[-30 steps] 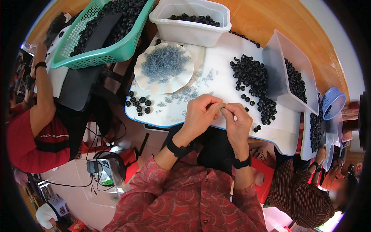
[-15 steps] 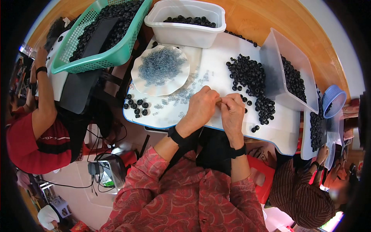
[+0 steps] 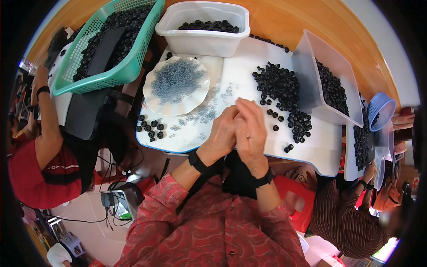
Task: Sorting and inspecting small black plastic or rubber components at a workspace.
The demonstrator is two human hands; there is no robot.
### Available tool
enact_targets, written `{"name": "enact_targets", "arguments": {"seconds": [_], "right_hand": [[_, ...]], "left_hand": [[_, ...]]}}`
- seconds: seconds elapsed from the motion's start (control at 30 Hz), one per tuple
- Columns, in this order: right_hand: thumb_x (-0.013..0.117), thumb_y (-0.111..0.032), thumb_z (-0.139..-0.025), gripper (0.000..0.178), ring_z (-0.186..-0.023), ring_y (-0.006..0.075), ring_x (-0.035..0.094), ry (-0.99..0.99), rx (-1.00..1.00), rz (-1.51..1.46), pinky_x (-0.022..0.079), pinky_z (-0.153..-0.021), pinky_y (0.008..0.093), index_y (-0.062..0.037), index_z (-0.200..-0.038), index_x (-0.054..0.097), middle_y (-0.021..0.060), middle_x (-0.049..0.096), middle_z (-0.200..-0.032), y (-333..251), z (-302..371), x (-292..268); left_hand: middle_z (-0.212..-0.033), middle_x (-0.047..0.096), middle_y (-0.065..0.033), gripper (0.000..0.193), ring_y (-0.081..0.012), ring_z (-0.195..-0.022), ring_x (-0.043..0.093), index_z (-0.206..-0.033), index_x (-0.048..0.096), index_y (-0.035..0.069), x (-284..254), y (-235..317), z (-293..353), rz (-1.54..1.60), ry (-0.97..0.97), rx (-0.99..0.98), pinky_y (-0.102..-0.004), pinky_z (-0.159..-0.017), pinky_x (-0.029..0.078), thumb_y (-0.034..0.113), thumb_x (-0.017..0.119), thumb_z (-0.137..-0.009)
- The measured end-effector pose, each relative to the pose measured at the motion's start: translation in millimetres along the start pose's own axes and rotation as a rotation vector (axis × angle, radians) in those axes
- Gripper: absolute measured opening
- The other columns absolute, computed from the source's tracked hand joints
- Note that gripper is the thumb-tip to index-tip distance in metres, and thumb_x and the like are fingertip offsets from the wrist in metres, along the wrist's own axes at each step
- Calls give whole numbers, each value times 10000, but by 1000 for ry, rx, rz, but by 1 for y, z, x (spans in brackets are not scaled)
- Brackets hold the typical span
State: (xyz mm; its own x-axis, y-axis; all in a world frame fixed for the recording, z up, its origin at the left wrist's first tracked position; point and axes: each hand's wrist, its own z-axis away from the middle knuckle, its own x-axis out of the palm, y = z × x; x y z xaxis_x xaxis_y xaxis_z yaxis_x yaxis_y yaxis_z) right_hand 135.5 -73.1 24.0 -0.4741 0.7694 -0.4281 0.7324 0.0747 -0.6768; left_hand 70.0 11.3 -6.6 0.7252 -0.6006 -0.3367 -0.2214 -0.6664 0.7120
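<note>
My left hand (image 3: pixel 220 135) and my right hand (image 3: pixel 251 129) are pressed together, fingers closed, over the near middle of a white board (image 3: pixel 240 75). Whatever lies between the fingers is hidden. Both wrists carry a black band. A pile of black rubber rings (image 3: pixel 280 84) lies just right of my hands, with strays trailing toward the board's near edge. Small clear rings (image 3: pixel 202 113) are scattered left of my hands. Farther left sits a white scalloped plate (image 3: pixel 153 104) heaped with more of them, and a small cluster of black rings (image 3: pixel 151 127) lies at the board's near left.
A white tub (image 3: pixel 204 42) and a green basket (image 3: pixel 129 71), both holding black rings, stand at the back. A clear bin (image 3: pixel 311 66) leans at the right beside a small blue basket (image 3: pixel 380 109). A person in red (image 3: pixel 40 173) sits left, another in stripes (image 3: pixel 347 218) right.
My hands have closed tighter against each other and shifted a little toward the near edge of the board. Earlier the fingertips met in a pinch; now the palms and fingers overlap.
</note>
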Motion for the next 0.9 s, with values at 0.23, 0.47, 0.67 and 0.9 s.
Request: {"name": "enact_targets", "arguments": {"seconds": [0.23, 0.47, 0.67, 0.9], "right_hand": [[492, -212, -956, 393, -1256, 336, 510, -176, 1, -73, 190, -1173, 532, -16, -1282, 592, 160, 588, -1272, 10, -3, 11], [475, -137, -914, 398, -1238, 348, 517, -188, 54, -103, 177, -1177, 531, -19, -1275, 594, 162, 590, -1247, 9, -1, 8], [466, -123, -917, 387, -1219, 351, 528, -131, 47, -119, 181, -1178, 528, -20, -1265, 598, 157, 595, -1227, 13, 0, 7], [458, -124, -940, 359, -1218, 341, 530, -153, 65, -144, 188, -1178, 526, -28, -1257, 596, 153, 598, -1216, 11, 1, 3]], "left_hand": [[-917, 581, -147, 236, -352, -789, 615, -995, 659, 14, 2, -9, -1, 3, -27, 28, -418, -653, 530, 14, 641, -760], [-968, 593, -157, 264, -361, -844, 614, -1021, 659, 12, 4, -10, 2, -50, -53, 20, -417, -682, 534, 41, 651, -759], [-1012, 604, -165, 290, -368, -891, 613, -1043, 659, 10, 5, -10, 0, -88, -69, 32, -417, -706, 538, 64, 659, -758], [-1063, 616, -175, 323, -377, -945, 612, -1069, 659, 8, 9, -14, 5, -144, -79, 49, -417, -734, 542, 91, 668, -757]]}}
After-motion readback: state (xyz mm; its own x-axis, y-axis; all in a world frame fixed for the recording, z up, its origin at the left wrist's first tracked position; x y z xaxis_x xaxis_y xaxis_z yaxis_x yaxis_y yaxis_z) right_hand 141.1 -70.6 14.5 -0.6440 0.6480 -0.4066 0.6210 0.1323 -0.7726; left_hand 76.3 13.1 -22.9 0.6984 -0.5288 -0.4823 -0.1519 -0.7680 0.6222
